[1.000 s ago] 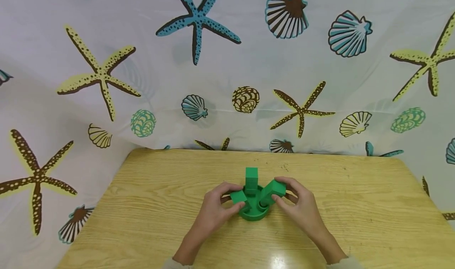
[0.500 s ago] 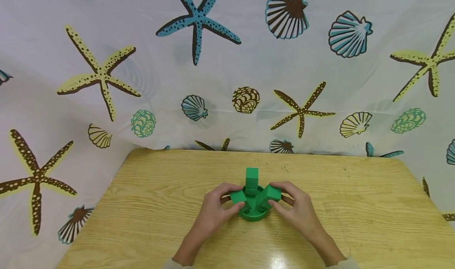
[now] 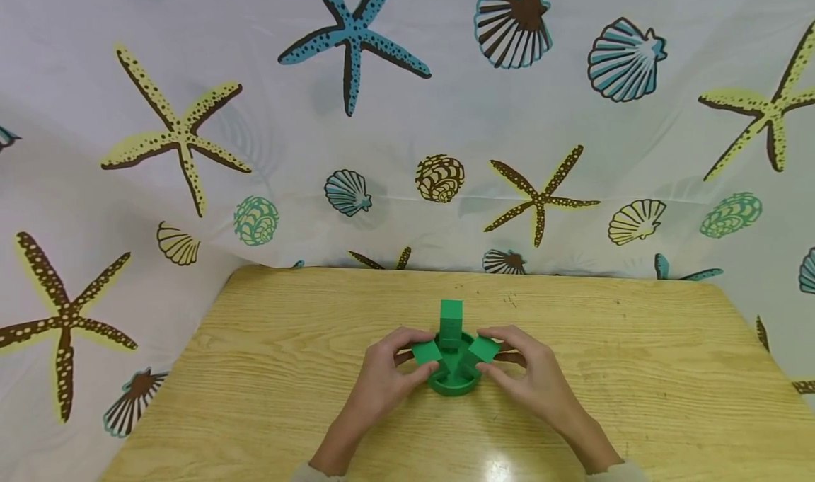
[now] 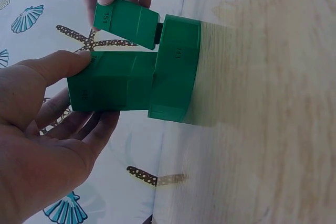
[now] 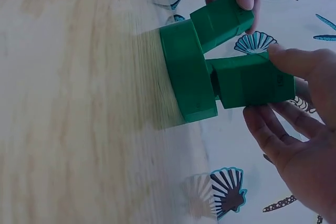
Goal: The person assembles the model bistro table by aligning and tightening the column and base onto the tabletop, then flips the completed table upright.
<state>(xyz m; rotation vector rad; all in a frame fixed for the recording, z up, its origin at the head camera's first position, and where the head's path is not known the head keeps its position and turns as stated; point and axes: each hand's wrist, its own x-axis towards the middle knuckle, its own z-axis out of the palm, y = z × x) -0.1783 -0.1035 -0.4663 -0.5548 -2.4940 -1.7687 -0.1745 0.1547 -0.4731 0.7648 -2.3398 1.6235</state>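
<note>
A round green base [image 3: 453,389] stands on the wooden table, carrying rectangular green blocks. My left hand [image 3: 385,374] pinches the left block [image 3: 426,353] between thumb and fingers; in the left wrist view this block [image 4: 113,81] meets the base. Opposite, my right hand [image 3: 533,372] pinches the right block [image 3: 484,349]. In the right wrist view a narrow dark neck shows between that block [image 5: 254,81] and the base [image 5: 184,72]. Untouched by either hand, a third block [image 3: 451,316] rises at the back of the base. Small markings on the blocks are mostly illegible.
The wooden table [image 3: 286,326] spreads out on both sides of the base. Behind it and at its sides hangs a white curtain [image 3: 395,135] printed with starfish and shells.
My right hand has moved slightly left with the right block, which has gone from leaning outward to standing straighter and lower in the base. My left hand keeps its grip in place.
</note>
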